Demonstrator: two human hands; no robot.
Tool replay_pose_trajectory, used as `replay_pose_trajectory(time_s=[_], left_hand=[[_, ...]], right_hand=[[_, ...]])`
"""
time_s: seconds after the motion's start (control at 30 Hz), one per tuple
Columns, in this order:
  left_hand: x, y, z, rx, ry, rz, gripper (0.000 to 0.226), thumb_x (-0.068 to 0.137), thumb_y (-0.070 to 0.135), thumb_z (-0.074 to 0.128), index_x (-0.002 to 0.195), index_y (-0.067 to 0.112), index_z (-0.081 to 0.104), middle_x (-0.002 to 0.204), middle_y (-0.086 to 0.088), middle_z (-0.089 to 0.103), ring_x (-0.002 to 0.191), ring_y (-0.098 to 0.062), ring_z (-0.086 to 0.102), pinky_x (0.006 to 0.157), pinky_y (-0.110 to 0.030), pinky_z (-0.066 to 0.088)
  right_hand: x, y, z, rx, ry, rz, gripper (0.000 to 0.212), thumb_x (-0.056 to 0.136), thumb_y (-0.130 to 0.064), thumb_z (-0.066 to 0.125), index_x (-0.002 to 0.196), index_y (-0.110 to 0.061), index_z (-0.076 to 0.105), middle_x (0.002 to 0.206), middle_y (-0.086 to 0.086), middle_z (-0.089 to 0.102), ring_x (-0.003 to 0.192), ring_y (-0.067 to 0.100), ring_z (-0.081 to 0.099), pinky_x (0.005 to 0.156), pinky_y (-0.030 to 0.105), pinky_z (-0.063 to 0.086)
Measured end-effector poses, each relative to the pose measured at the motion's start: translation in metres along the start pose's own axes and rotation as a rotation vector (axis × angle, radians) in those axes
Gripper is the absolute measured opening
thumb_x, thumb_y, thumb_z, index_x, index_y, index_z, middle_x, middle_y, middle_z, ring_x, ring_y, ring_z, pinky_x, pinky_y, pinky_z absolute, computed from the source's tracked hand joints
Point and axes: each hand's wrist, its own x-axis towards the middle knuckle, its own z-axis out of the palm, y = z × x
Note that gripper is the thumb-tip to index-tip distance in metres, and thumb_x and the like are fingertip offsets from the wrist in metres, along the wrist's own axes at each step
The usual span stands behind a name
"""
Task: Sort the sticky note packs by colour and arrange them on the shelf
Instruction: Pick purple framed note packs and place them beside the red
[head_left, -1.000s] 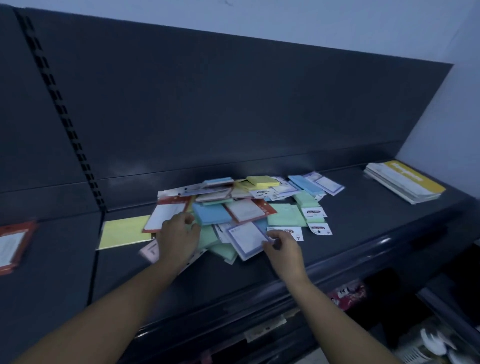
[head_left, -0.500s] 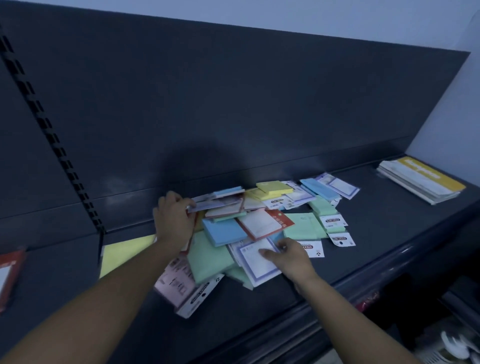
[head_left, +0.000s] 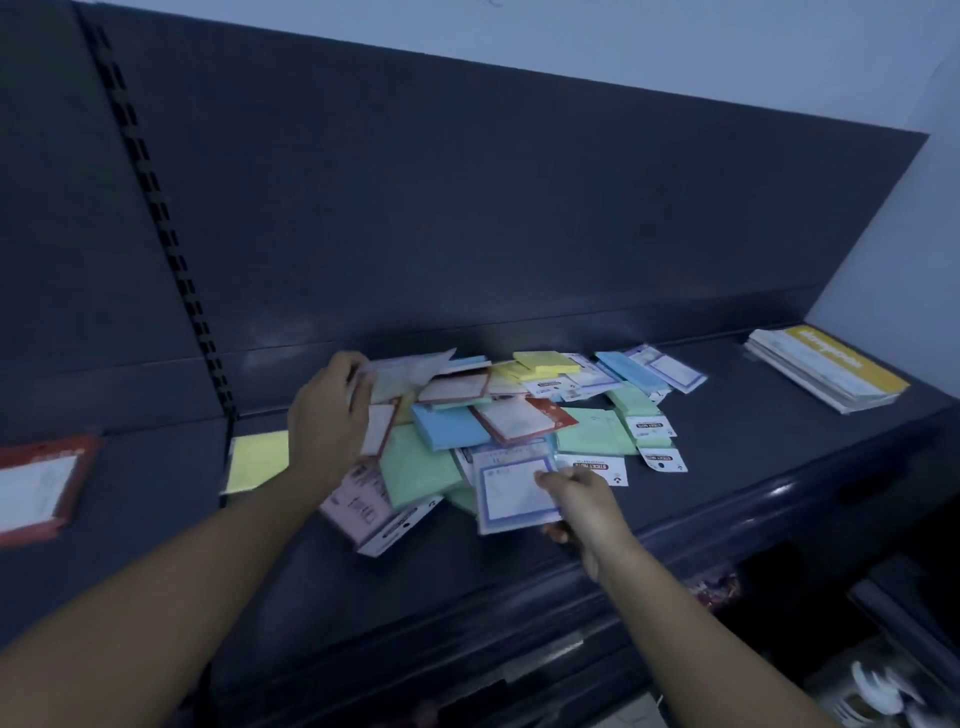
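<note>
Dark shelf (head_left: 727, 467): right hand (head_left: 587, 501) apparently pinches purple-bordered pack (head_left: 511, 486).

A dark grey metal shelf (head_left: 753, 457) runs left to right under dim, bluish light. Behind it rises a dark back panel (head_left: 467, 208) with a slotted upright (head_left: 156, 208) at left. Above, a pale wall (head_left: 675, 52); lower shelves look cluttered.

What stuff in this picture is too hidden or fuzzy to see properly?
- Head view: packs at the bottom of the pile are covered by the packs above, so no count.
- Left hand is motion-blurred and hides the packs beneath it.
- Red-framed pack is cut off by the left edge.
- Printing on the yellow-topped stack is too small to read.
- Things below the shelf are dark and blurred.
</note>
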Motion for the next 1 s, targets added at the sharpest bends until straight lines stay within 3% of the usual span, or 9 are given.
replay_pose_trajectory(time_s=[0.1,0.2,0.3,0.47,0.57,0.67,0.8,0.93,1.0], left_hand=[[-0.029,0.012,-0.021,0.084,0.079,-0.042,0.020,0.097,0.024,0.045,0.103,0.006,0.053,0.073,-0.006,0.055,0.065,-0.027,0.051,0.057,-0.031,0.032],[-0.060,0.031,-0.042,0.126,0.134,-0.045,0.019,0.095,0.020,0.050,0.102,0.004,0.057,0.076,-0.015,0.065,0.067,-0.035,0.058,0.057,-0.031,0.032],[-0.092,0.052,-0.060,0.166,0.134,-0.015,0.012,0.091,0.018,0.058,0.094,0.007,0.062,0.075,-0.010,0.068,0.067,-0.031,0.061,0.056,-0.031,0.038],[-0.142,0.067,-0.089,0.271,-0.039,0.394,0.013,0.084,0.017,0.060,0.081,0.010,0.070,0.075,-0.004,0.070,0.066,-0.022,0.067,0.050,-0.029,0.052],[-0.161,0.053,-0.106,0.266,-0.097,0.479,0.015,0.071,0.010,0.079,0.084,0.007,0.073,0.091,-0.004,0.073,0.082,-0.019,0.071,0.063,-0.030,0.058],[-0.162,0.031,-0.127,0.243,-0.111,0.438,0.022,0.074,0.020,0.077,0.091,0.007,0.074,0.100,-0.004,0.072,0.090,-0.019,0.069,0.076,-0.029,0.055],[-0.157,-0.003,-0.160,0.129,-0.088,0.304,0.027,0.087,0.033,0.059,0.100,0.013,0.072,0.113,-0.001,0.066,0.107,-0.010,0.054,0.092,-0.030,0.039],[-0.141,-0.047,-0.187,0.091,-0.002,-0.127,0.038,0.088,0.030,0.061,0.124,0.021,0.053,0.138,0.000,0.043,0.126,-0.013,0.037,0.103,-0.035,0.031],[-0.129,-0.066,-0.199,-0.158,-0.061,-0.373,0.045,0.084,0.024,0.067,0.123,0.029,0.044,0.132,0.001,0.048,0.116,-0.009,0.048,0.095,-0.027,0.043]], right_hand=[[-0.024,0.011,-0.002,0.051,-0.014,-0.055,0.014,0.091,-0.016,0.057,0.079,-0.013,0.050,0.066,0.005,0.057,0.045,0.016,0.051,0.044,0.025,0.038],[-0.052,0.018,0.002,0.055,-0.085,-0.106,0.007,0.093,-0.016,0.052,0.091,-0.010,0.052,0.065,0.006,0.061,0.040,0.014,0.054,0.040,0.022,0.041],[-0.076,0.024,0.019,0.067,-0.217,-0.121,0.008,0.096,-0.016,0.048,0.101,-0.010,0.049,0.074,0.012,0.064,0.044,0.018,0.059,0.038,0.023,0.042],[-0.113,0.028,0.060,0.162,-0.366,-0.151,0.013,0.097,-0.019,0.048,0.103,-0.009,0.053,0.077,0.014,0.067,0.050,0.019,0.064,0.043,0.026,0.048],[-0.127,0.029,0.086,0.220,-0.371,-0.194,0.018,0.098,-0.021,0.046,0.104,-0.006,0.054,0.081,0.014,0.065,0.050,0.017,0.062,0.044,0.027,0.048],[-0.134,0.030,0.116,0.246,-0.389,-0.208,0.020,0.099,-0.020,0.043,0.108,-0.007,0.054,0.087,0.014,0.064,0.057,0.018,0.060,0.044,0.027,0.047],[-0.137,0.028,0.169,0.290,-0.405,-0.233,0.021,0.098,-0.019,0.043,0.112,-0.009,0.057,0.093,0.014,0.066,0.069,0.022,0.060,0.051,0.028,0.047],[-0.142,0.027,0.227,0.317,-0.433,-0.258,0.022,0.098,-0.021,0.046,0.111,-0.008,0.057,0.088,0.011,0.069,0.063,0.019,0.061,0.047,0.027,0.046],[-0.143,0.028,0.251,0.313,-0.428,-0.259,0.022,0.097,-0.023,0.046,0.110,-0.008,0.056,0.082,0.006,0.070,0.058,0.016,0.062,0.045,0.026,0.046]])
